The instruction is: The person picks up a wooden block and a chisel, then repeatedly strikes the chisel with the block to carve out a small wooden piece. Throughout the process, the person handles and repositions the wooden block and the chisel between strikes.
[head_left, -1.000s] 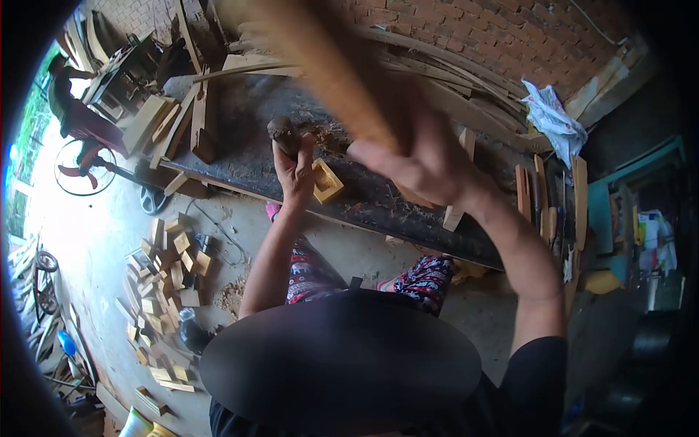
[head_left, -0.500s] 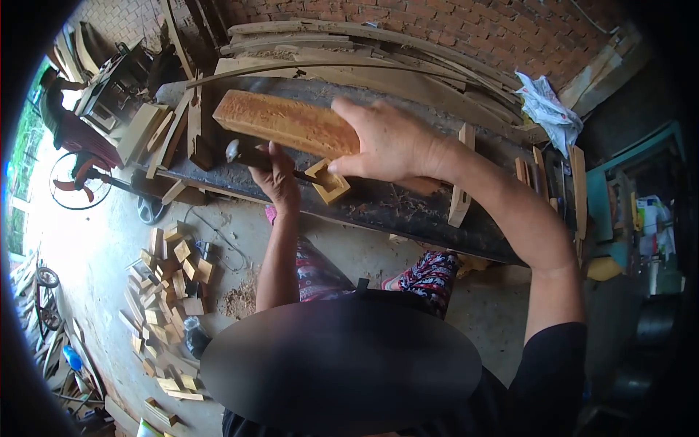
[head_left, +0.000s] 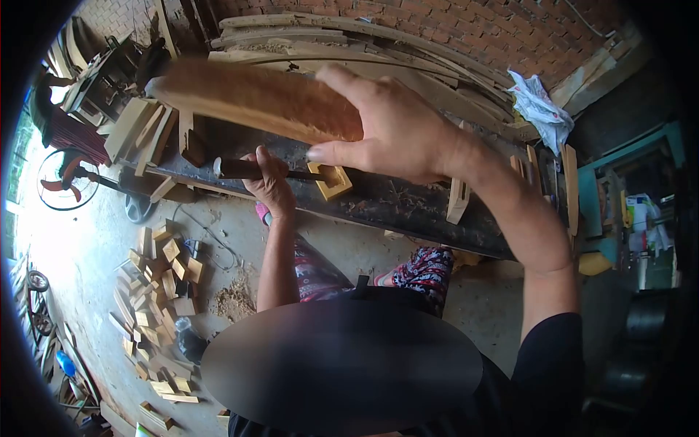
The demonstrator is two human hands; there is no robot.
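Observation:
My right hand (head_left: pixel 400 131) grips one end of a thick reddish-brown wooden block (head_left: pixel 255 102), raised above the dark workbench (head_left: pixel 408 211) and blurred at its far end. Below it, my left hand (head_left: pixel 269 183) is wrapped round the dark handle of a chisel (head_left: pixel 237 169). The chisel's shaft points right, its tip at a small yellowish wooden block (head_left: pixel 333 191) with a carved hollow. That block lies on the bench near its front edge, with wood shavings to its right.
Long curved boards (head_left: pixel 291 35) lie behind the bench by the brick wall. A wooden bar (head_left: pixel 458 200) crosses the bench at right. Wood offcuts (head_left: pixel 156 313) cover the floor at lower left, near a fan (head_left: pixel 69 180).
The large block has risen and swung up to the left in my right hand. My left hand has tilted the chisel flatter, its handle end lower and further left.

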